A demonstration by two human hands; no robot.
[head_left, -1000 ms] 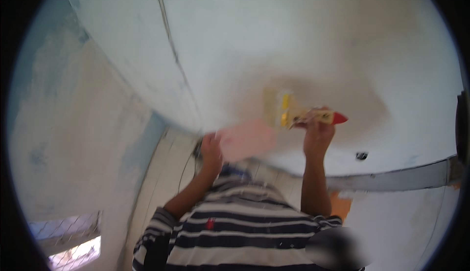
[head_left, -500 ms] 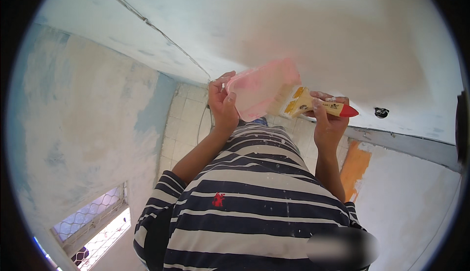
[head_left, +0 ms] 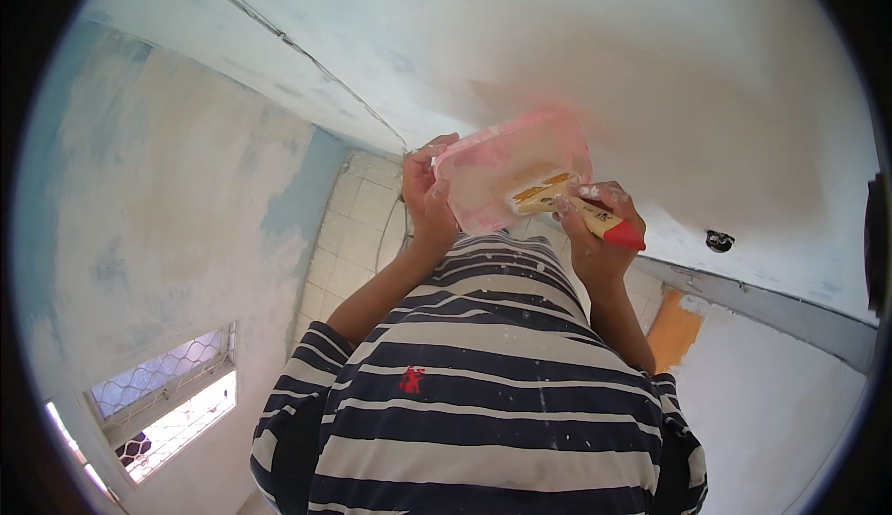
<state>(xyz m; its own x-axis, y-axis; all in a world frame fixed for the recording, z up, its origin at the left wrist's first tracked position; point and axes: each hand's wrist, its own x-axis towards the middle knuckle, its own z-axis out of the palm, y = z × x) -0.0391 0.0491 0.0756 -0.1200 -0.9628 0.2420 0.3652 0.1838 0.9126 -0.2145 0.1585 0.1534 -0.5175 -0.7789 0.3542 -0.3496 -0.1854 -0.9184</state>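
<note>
My left hand (head_left: 430, 197) grips the left edge of a pink translucent plastic tub (head_left: 569, 136) smeared with pale paint, thumb on the near side and fingers behind. In my right hand (head_left: 599, 229) is a wide paintbrush (head_left: 595, 216) with a cream handle, a red tip and yellow marks near the bristles. The brush head reaches over the tub's right part, its bristles pointing left toward the inside. Whether they touch the paint, I cannot tell. White paint specks dot the fingers of my right hand.
A wall with a damp-looking beige patch (head_left: 669, 115) rises ahead, with a dark round wall hole (head_left: 718, 241) at right. A cable (head_left: 288, 39) runs along the wall at upper left. At left are a patchy blue-white wall (head_left: 167, 208) and a grilled window (head_left: 172, 413). Pale floor tiles (head_left: 344, 208) lie below.
The brush has moved left and over the tub, its handle now tilting down to the right. The tub has turned to show more of its inside.
</note>
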